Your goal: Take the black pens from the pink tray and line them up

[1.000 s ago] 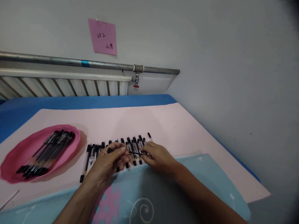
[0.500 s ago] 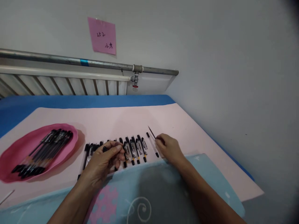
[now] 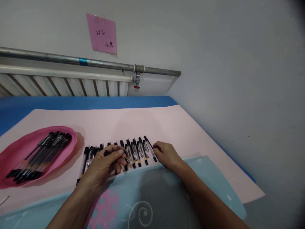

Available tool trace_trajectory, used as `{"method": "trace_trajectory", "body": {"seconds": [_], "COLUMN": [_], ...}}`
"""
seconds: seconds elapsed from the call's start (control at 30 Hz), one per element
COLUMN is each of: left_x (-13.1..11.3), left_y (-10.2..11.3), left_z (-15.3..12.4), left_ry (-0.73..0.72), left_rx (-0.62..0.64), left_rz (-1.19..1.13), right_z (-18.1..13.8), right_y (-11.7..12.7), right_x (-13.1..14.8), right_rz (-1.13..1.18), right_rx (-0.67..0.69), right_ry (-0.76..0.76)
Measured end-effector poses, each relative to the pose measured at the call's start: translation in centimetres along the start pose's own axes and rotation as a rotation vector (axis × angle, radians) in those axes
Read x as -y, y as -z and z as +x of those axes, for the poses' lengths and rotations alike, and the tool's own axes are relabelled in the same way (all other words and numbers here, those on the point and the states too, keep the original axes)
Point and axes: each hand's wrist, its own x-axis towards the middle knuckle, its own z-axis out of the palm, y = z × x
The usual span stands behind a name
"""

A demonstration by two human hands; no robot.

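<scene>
A row of several black-capped clear pens (image 3: 133, 151) lies side by side on the pink sheet (image 3: 114, 122). My left hand (image 3: 105, 167) rests over the left half of the row. Its thumb and fingers are pinched on a small black pen part (image 3: 106, 153). At the right end of the row, my right hand (image 3: 166, 155) has its fingers curled, with the tips on the lower end of the rightmost pen (image 3: 149, 148). A pink oval plate (image 3: 14, 156) at the left holds a bundle of several more black pens (image 3: 40, 154).
A light blue patterned cloth (image 3: 152, 197) covers the near edge under my forearms. Blue table surface (image 3: 71, 103) shows beyond the pink sheet. Behind run a metal pipe (image 3: 71, 60) and a radiator (image 3: 59, 86). A pink note (image 3: 102, 33) hangs on the wall, which stands close on the right.
My right hand drew a thin dark refill away from my left hand, swung out to the right, then came back to the row's right end. The rightmost pen now lies closer to the row.
</scene>
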Motion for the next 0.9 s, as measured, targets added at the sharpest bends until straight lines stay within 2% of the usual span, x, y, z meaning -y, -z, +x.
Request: {"method": "trace_trajectory", "body": {"seconds": [0.33, 0.43, 0.53, 0.63, 0.73, 0.9], "left_x": [0.0, 0.1, 0.4, 0.9, 1.5, 2.0], "left_y": [0.0, -0.3, -1.1, -2.2, -3.1, -3.7], "left_z": [0.0, 0.0, -0.3, -0.6, -1.0, -1.5], "left_ry": [0.02, 0.027, 0.023, 0.041, 0.062, 0.116], "left_rx": [-0.021, -0.003, 0.016, 0.016, -0.019, -0.009], "left_rz": [0.021, 0.034, 0.018, -0.046, -0.161, -0.339], "right_z": [0.0, 0.0, -0.5, -1.5, -2.4, -2.7], "right_y": [-0.4, 0.1, 0.5, 0.3, -0.4, -1.3], "right_x": [0.0, 0.2, 1.4, 3.6, 5.7, 6.7], "right_rz": [0.066, 0.105, 0.24, 0.342, 0.275, 0.104], "right_rx": [0.038, -0.019, -0.119, -0.208, -0.231, -0.267], "right_ry": [0.015, -0.003, 0.012, 0.24, 0.502, 0.588]}}
